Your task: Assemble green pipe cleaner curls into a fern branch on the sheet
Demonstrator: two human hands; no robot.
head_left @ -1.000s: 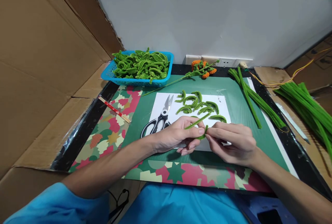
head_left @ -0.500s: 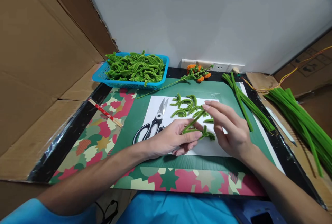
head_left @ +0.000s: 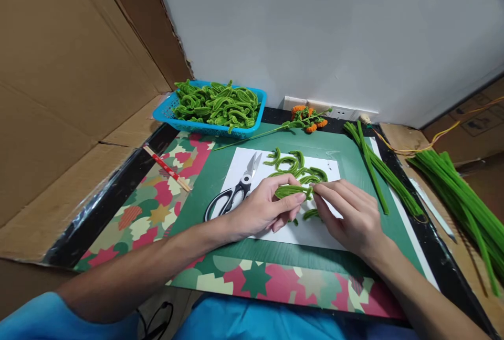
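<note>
Over the white paper (head_left: 242, 158), my left hand (head_left: 263, 206) pinches a green pipe cleaner (head_left: 289, 191) bent into a narrow, leaf-like loop. My right hand (head_left: 352, 214) has its thumb and fingertips closed on the twisted end of the same piece. Several curved green pipe cleaner pieces (head_left: 297, 161) lie on the paper behind my hands, partly hidden by them. Scissors (head_left: 244, 179) with black and white handles rest beside my left hand, blades slightly apart.
A blue basket (head_left: 212, 130) heaped with bent green pieces stands at the back left. Nearby are an orange-flowered stem (head_left: 301, 122), chopsticks (head_left: 167, 168) in a red wrapper, a pipe cleaner bundle (head_left: 384, 172) and a larger bundle (head_left: 457, 193) at right. Cardboard (head_left: 59, 93) walls the left side.
The pipe cleaner's raised strand is now folded down alongside the rest. My right hand has come down and closed on its end. The whole view has shifted slightly.
</note>
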